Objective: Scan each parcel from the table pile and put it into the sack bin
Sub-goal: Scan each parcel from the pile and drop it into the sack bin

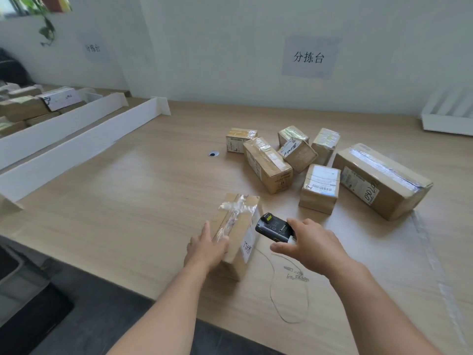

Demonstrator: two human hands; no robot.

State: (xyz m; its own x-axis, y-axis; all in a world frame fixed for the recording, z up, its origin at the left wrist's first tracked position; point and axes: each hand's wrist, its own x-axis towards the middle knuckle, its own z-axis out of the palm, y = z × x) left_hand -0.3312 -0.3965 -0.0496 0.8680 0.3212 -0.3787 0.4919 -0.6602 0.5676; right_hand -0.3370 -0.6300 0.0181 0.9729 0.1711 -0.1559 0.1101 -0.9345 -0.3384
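Left grip clasps the near left end of a taped cardboard parcel, with the thumb on top and the fingers along its left side. Right grip is wrapped round a black handheld scanner, whose head sits just beside the parcel's right face, where a white label is stuck. The parcel rests on the wooden desk, close to its near edge. A thin cord lies looped on the desk under the right forearm.

Farther back and to the right, the pile of seven cardboard parcels sits on the desk, several of them touching, the largest at the right. A round grommet lies left of the pile. White dividers run along the far left. A white tray stands at the far right, and a paper sign hangs on the wall.
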